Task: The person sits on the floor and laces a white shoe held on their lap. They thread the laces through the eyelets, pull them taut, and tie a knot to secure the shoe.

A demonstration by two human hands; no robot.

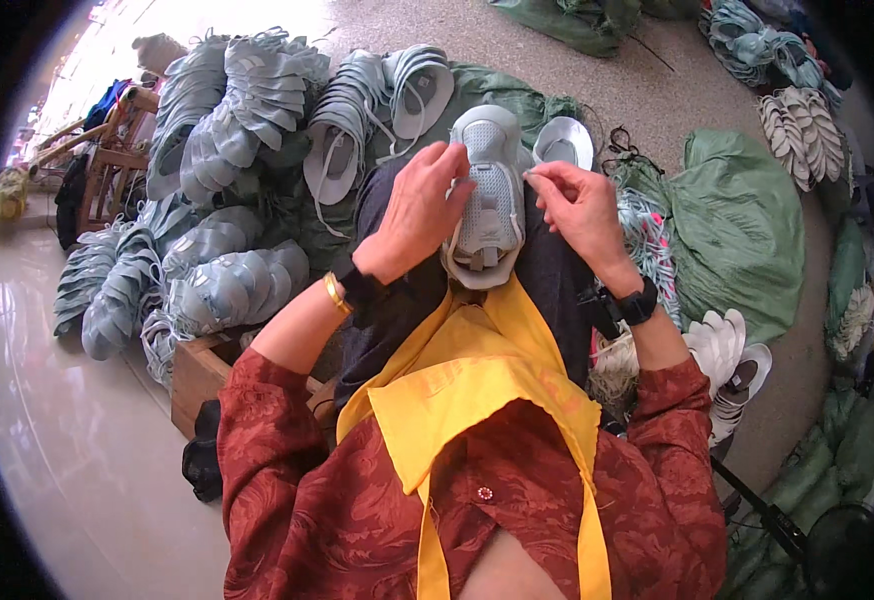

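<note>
A pale grey-blue shoe upper (487, 205) with a perforated tongue lies lengthwise between my knees, its toe end pointing away from me. My left hand (419, 210) is at its left edge, fingers apart and slightly blurred, with the fingertips over the upper. On the other side, my right hand (577, 205) is raised beside the upper, thumb and forefinger pinched together. Whatever sits in that pinch is too small to make out. Just beyond the right hand lies a pale, oval-edged shoe piece (564, 140). A yellow apron (487, 385) covers my lap.
Stacks of grey-blue shoe uppers (247, 110) are heaped at the left, beside a wooden box (202, 375). More uppers (422, 90) lie ahead. A green sack (737, 230) bulges at the right, near colourful laces (647, 230) and white shoe pieces (722, 345).
</note>
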